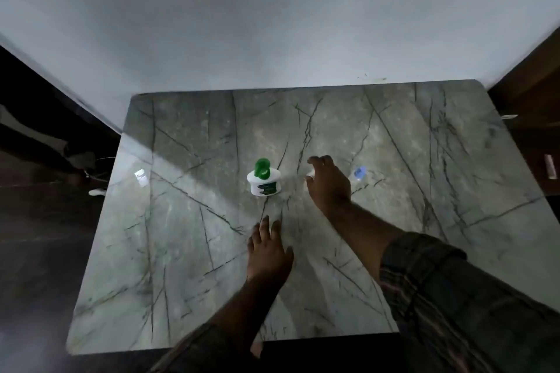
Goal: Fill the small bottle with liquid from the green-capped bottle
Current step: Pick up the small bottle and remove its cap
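A white bottle with a green pump cap (263, 179) stands upright near the middle of the grey marble table (188, 251). A small clear bottle with a blue cap (359, 173) stands to its right. My right hand (328, 183) hovers between the two, fingers spread, and something pale shows at its fingertips; whether it touches that is unclear. My left hand (268, 248) lies low over the table in front of the green-capped bottle, fingers apart and holding nothing.
The table backs onto a pale wall (272, 24). Dark floor lies to the left, with another person's foot (75, 172) and a white cable there. Dark wooden furniture (533, 94) stands at the right edge.
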`<action>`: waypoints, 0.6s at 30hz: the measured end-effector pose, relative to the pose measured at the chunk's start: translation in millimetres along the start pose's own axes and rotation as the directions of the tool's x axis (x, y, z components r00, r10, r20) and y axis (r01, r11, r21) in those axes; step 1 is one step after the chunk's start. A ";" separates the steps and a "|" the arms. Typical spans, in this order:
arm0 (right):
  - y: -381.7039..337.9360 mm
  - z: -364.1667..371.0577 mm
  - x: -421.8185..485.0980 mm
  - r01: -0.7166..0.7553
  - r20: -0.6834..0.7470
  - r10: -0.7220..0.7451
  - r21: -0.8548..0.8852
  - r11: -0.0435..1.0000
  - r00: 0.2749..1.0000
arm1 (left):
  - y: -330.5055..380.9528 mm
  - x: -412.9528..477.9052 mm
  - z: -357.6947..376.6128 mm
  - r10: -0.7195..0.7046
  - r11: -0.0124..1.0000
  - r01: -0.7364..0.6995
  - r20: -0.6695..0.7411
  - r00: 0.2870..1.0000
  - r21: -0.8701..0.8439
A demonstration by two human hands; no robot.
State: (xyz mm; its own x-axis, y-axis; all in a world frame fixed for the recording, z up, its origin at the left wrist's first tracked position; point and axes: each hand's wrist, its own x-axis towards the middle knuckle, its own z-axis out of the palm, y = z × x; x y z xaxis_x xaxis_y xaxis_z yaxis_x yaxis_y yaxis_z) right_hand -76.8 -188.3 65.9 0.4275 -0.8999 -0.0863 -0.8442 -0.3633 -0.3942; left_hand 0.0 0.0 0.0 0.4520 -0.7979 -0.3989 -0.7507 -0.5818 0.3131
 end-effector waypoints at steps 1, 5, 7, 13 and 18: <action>-0.6 -2.3 1.7 0.004 0.029 -0.004 -0.014 1.000 1.000 | 0.6 1.0 -1.5 0.001 1.000 -0.001 -0.003 1.000 -0.011; 2.2 -7.2 2.9 -0.008 0.110 0.009 -0.009 1.000 0.994 | 7.1 4.6 -7.4 -0.006 0.998 0.004 -0.035 0.999 -0.065; 2.0 -12.3 0.4 -0.021 0.114 0.020 0.014 1.000 0.993 | 14.8 4.6 -11.9 -0.001 0.993 -0.007 -0.068 0.998 -0.120; -16.4 -38.1 -29.9 0.067 0.140 -0.074 0.048 0.997 0.987 | 47.1 9.0 -25.7 0.100 0.919 -0.170 -0.206 0.973 -0.357; -29.6 -55.4 -62.0 0.158 0.184 -0.172 0.092 0.983 0.968 | 62.5 6.4 -28.7 0.007 0.784 -0.167 -0.260 0.966 -0.599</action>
State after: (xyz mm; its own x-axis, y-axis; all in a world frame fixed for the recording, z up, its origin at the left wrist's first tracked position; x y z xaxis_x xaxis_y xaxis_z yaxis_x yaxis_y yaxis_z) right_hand -96.3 -135.1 133.7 0.6187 -0.7638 -0.1837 -0.7328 -0.4768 -0.4855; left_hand -30.2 -46.0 41.7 0.5565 -0.8154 -0.1592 -0.3750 -0.4175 0.8277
